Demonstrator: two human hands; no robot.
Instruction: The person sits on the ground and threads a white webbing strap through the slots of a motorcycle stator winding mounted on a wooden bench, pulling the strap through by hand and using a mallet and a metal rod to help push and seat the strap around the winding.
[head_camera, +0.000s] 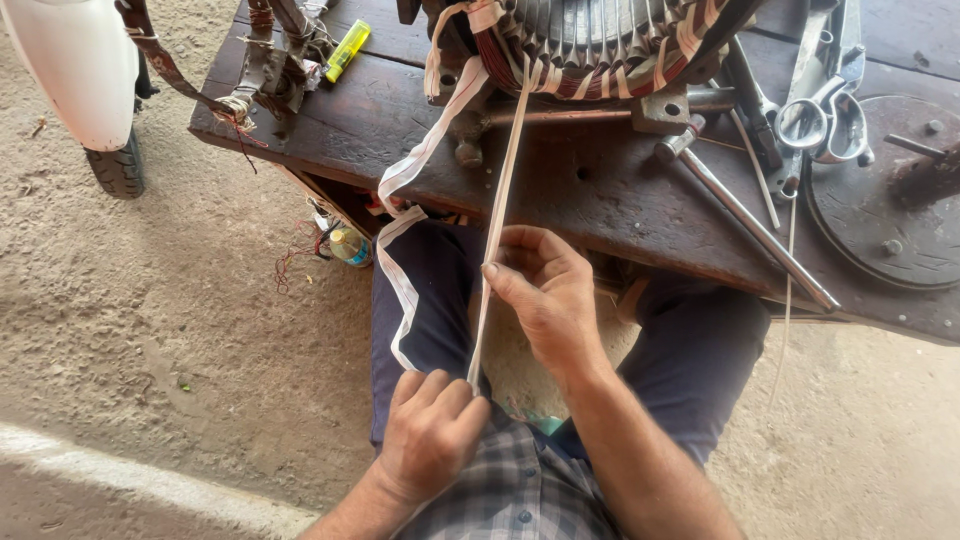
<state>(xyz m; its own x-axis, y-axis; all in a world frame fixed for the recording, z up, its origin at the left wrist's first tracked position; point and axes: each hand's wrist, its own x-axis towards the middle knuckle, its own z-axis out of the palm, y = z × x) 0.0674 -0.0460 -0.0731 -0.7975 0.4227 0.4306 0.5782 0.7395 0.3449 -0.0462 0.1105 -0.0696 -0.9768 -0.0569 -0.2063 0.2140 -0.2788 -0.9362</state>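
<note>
White tape (497, 210) runs taut from the motor stator (590, 45) on the dark bench (600, 190) to the lap; left hand (430, 430) fisted round its end, right hand (545, 290) pinching it midway, scissors (825, 120) lying aside

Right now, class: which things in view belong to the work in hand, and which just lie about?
In use:
white tape, pulled taut
left hand, gripping its lower end
right hand, pinching it higher up
wound motor stator

Lying about:
yellow lighter
scissors
metal rod
round metal plate
</note>
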